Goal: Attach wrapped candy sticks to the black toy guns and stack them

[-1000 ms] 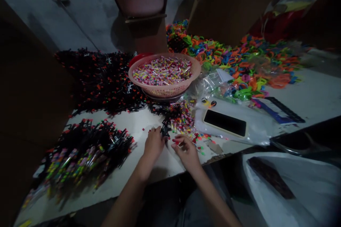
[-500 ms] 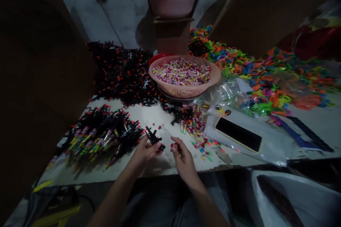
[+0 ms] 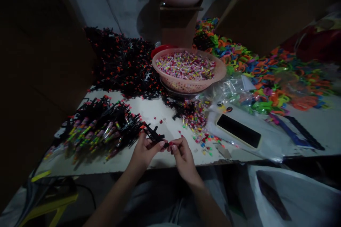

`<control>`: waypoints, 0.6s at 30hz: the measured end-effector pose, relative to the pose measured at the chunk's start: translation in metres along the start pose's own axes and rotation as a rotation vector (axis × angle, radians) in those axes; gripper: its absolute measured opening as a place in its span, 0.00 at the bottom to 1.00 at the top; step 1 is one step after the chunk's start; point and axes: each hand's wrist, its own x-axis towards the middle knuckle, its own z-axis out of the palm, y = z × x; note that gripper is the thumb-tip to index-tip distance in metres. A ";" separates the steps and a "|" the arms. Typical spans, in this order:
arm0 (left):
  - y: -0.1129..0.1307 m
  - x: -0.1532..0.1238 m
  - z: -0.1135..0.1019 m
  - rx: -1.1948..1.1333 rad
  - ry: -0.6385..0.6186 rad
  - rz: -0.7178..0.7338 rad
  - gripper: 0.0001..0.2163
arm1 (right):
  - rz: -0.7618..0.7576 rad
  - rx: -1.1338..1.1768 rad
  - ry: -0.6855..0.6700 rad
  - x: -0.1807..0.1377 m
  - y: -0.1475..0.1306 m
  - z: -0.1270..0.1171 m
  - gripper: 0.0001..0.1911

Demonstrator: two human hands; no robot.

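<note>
Between thumb and fingers, my left hand [image 3: 145, 150] grips a black toy gun [image 3: 153, 134] with an orange tip. My right hand [image 3: 184, 156] pinches a small red piece [image 3: 170, 143] against the near end of the toy gun, so the two hands almost meet over the table's front. Left of them lies a heap of toy guns fitted with colourful tubes [image 3: 92, 131]. Small coloured pieces [image 3: 198, 117] are scattered to the right. Fingertips partly hide the red piece.
A pink basket [image 3: 186, 84] full of small colourful pieces stands mid-table. Black toy guns [image 3: 122, 64] pile up behind left, bright plastic parts [image 3: 261, 67] behind right. A phone [image 3: 239, 131] lies on plastic bags at right. A white sack [image 3: 306, 191] is below the table edge.
My right hand has moved left and brought the red piece to the end of the toy gun. The two hands were apart before. The camera view has tilted slightly downward.
</note>
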 end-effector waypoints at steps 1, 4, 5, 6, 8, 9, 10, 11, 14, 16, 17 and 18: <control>0.000 0.000 0.000 0.000 -0.001 -0.003 0.24 | 0.019 0.031 -0.011 0.000 -0.001 0.000 0.09; -0.001 0.000 0.001 0.008 0.001 0.001 0.23 | 0.033 0.043 -0.024 0.001 -0.003 -0.001 0.10; -0.001 0.000 0.002 0.013 0.001 0.007 0.23 | 0.028 0.012 -0.025 0.000 -0.003 -0.002 0.10; -0.002 0.000 0.002 0.018 0.004 0.016 0.23 | 0.022 -0.030 -0.025 0.000 -0.004 -0.003 0.10; -0.003 0.000 0.003 0.034 0.010 0.035 0.23 | 0.017 -0.133 -0.034 -0.001 -0.004 -0.004 0.10; -0.003 0.000 0.004 0.043 0.015 0.046 0.24 | 0.016 -0.187 -0.043 -0.001 -0.005 -0.005 0.10; -0.004 0.000 0.004 0.055 0.017 0.056 0.24 | 0.018 -0.237 -0.052 -0.002 -0.005 -0.006 0.10; -0.005 -0.001 0.003 0.067 0.019 0.068 0.25 | 0.022 -0.283 -0.060 -0.002 -0.006 -0.006 0.10; -0.012 -0.002 0.002 0.109 0.038 0.104 0.24 | 0.034 -0.369 -0.081 -0.002 -0.008 -0.006 0.09; -0.018 -0.004 0.002 0.131 0.070 0.116 0.22 | 0.035 -0.403 -0.092 -0.002 -0.007 -0.004 0.09; -0.021 -0.005 0.003 0.139 0.098 0.117 0.22 | 0.030 -0.426 -0.086 -0.002 -0.006 -0.003 0.09; -0.024 -0.006 0.003 0.147 0.137 0.117 0.22 | 0.022 -0.454 -0.068 -0.003 -0.004 -0.001 0.08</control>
